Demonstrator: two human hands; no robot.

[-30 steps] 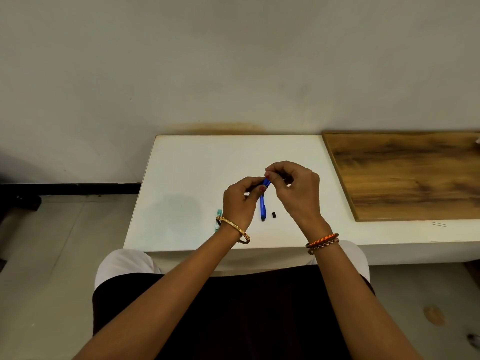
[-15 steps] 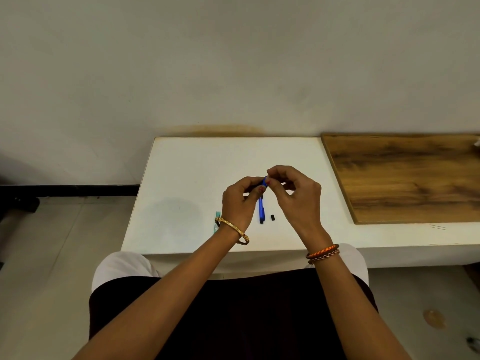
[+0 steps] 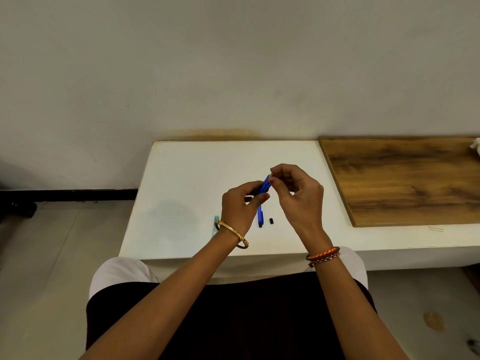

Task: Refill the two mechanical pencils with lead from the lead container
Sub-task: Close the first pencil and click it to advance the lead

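Observation:
My left hand (image 3: 241, 203) grips a blue mechanical pencil (image 3: 265, 184), tilted with its top end up and to the right. The thumb and forefinger of my right hand (image 3: 298, 196) pinch that top end; anything thinner between them is too small to see. Under my hands a second blue pencil (image 3: 260, 216) lies on the white table (image 3: 194, 178). A small black cap (image 3: 271, 221) lies just right of it. The teal lead container (image 3: 216, 227) lies on the table beside my left wrist, partly hidden by it.
A wooden board (image 3: 405, 178) covers the table's right part, with a white object (image 3: 475, 146) at its far right edge. Two thin dark lines (image 3: 436, 229) lie near the table's front edge. The wall is close behind the table.
The pencil in my left hand has tilted from nearly upright to leaning right. My right hand has shifted slightly, its fingertips still at the pencil's top end.

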